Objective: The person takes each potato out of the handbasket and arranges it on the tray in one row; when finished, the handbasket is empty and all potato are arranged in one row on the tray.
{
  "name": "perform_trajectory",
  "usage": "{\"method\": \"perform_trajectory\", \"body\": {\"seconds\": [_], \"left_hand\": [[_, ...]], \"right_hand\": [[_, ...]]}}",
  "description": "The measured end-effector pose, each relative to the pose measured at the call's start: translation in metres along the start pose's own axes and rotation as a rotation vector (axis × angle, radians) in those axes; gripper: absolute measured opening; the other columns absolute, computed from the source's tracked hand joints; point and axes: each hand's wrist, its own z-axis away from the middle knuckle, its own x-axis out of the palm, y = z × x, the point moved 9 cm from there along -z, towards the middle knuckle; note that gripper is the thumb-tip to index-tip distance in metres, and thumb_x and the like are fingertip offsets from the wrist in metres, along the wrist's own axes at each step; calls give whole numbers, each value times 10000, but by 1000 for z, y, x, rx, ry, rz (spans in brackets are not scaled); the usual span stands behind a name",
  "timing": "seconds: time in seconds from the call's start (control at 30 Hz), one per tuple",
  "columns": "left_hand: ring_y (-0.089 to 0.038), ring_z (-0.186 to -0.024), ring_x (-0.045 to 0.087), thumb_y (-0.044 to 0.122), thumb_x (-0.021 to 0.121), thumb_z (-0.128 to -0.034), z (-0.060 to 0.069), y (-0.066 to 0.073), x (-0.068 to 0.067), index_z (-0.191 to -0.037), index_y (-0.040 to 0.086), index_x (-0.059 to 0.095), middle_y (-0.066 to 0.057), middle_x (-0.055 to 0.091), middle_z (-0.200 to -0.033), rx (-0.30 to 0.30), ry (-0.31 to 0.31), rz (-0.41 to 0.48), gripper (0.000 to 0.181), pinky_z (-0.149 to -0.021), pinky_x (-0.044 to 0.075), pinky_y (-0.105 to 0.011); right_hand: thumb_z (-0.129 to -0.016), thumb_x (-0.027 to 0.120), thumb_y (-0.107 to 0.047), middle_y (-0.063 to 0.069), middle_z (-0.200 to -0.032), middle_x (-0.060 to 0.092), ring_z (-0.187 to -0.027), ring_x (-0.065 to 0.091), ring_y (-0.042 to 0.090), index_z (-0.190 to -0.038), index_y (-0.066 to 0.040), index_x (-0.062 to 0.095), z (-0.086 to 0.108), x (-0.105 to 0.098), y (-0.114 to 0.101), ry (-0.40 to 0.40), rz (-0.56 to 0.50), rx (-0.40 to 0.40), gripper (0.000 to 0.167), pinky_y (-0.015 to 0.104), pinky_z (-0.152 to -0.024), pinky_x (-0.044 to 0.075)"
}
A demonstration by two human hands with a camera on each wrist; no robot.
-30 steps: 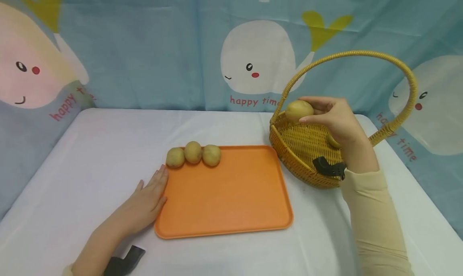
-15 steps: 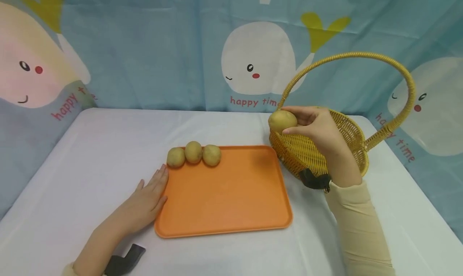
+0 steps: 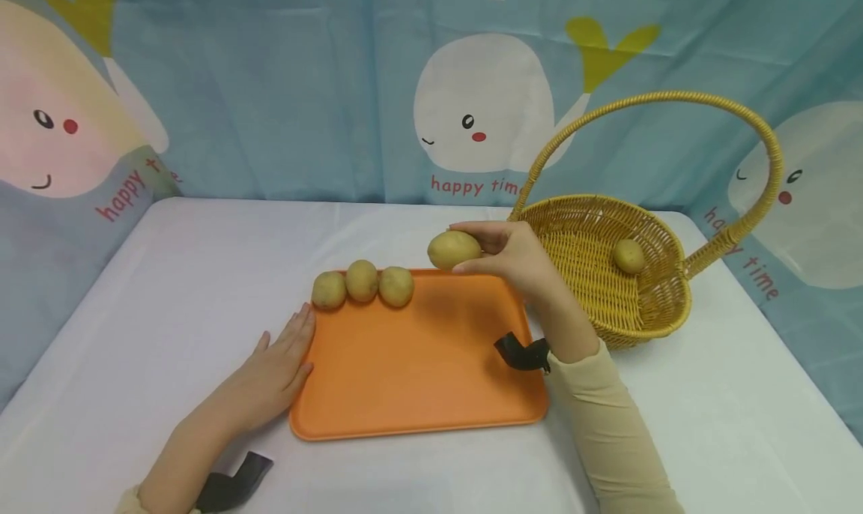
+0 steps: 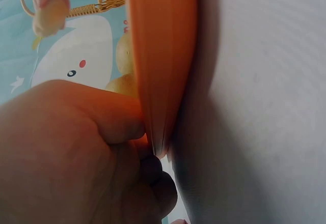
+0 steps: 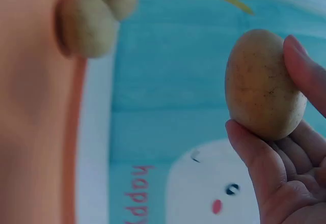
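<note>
My right hand [image 3: 522, 263] pinches a potato [image 3: 454, 249] between thumb and fingers, held above the back edge of the orange tray [image 3: 418, 364]. The right wrist view shows the same potato [image 5: 265, 84] gripped at one end. Three potatoes [image 3: 362, 281] sit side by side in the tray's back left corner. My left hand [image 3: 270, 379] lies flat with its fingers against the tray's left edge; in the left wrist view the hand [image 4: 76, 147] touches the tray's rim [image 4: 163, 56].
A wicker basket [image 3: 580, 274] with a tall arched handle stands right of the tray, with one potato [image 3: 628, 256] inside at its right. Behind the white table [image 3: 216, 252] hangs a blue curtain [image 3: 283, 87] with whale prints.
My right hand has carried the potato leftward, from over the basket to above the tray's back edge. The left hand stays against the tray.
</note>
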Motion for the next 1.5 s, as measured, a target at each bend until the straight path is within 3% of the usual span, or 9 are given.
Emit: {"method": "perform_trajectory", "body": {"seconds": [0.17,0.37,0.8,1.0,1.27,1.4,1.5], "left_hand": [[-405,-1394,162,180,472,-975,-1,-1,0,-1465,-89,161,-259,130,-1529,2,-3,-11,640,-1018,138,-688],[-408,-1395,150,198,459,-982,-3,-3,2,-1468,-89,147,-261,118,-1530,-2,-13,-7,645,-1015,129,-693],[-401,-1399,144,210,461,-984,-4,-1,4,-1473,-79,134,-249,108,-1537,-4,-31,1,656,-1023,130,-684],[-402,-1399,142,211,456,-986,-4,-1,4,-1473,-79,130,-247,105,-1538,-6,-35,2,654,-1025,128,-682],[-404,-1399,136,214,457,-987,-3,-3,3,-1473,-81,125,-244,92,-1540,-10,-33,2,658,-1023,125,-686],[-404,-1400,135,216,454,-989,-3,-4,4,-1474,-79,122,-243,90,-1541,-9,-35,4,658,-1023,126,-686],[-405,-1399,135,216,456,-989,-3,-5,5,-1475,-78,119,-245,92,-1540,-11,-37,6,661,-1023,125,-685]], "right_hand": [[-715,779,53,149,-1123,665,-986,651,205,-1185,34,633,-10,15,24,-38,49,37,493,299,-806,527],[-709,781,55,163,-1128,661,-996,637,188,-1185,54,627,-17,15,51,-35,118,100,499,264,-816,509],[-705,795,26,161,-1134,658,-1034,621,187,-1165,53,640,-21,11,80,-49,193,173,486,240,-826,482],[-724,801,-32,155,-1144,656,-1001,618,189,-1181,35,638,-22,11,86,-71,257,211,490,246,-791,483],[-847,673,-67,164,-1059,679,-867,611,165,-1272,52,561,-14,18,73,-257,382,185,455,268,-861,440],[-826,696,-36,157,-1103,669,-890,584,110,-1187,63,625,-13,14,72,-241,369,181,381,240,-800,467],[-818,701,-17,190,-1114,659,-928,612,152,-1170,90,620,-13,13,76,-223,304,217,377,252,-814,482]]}}
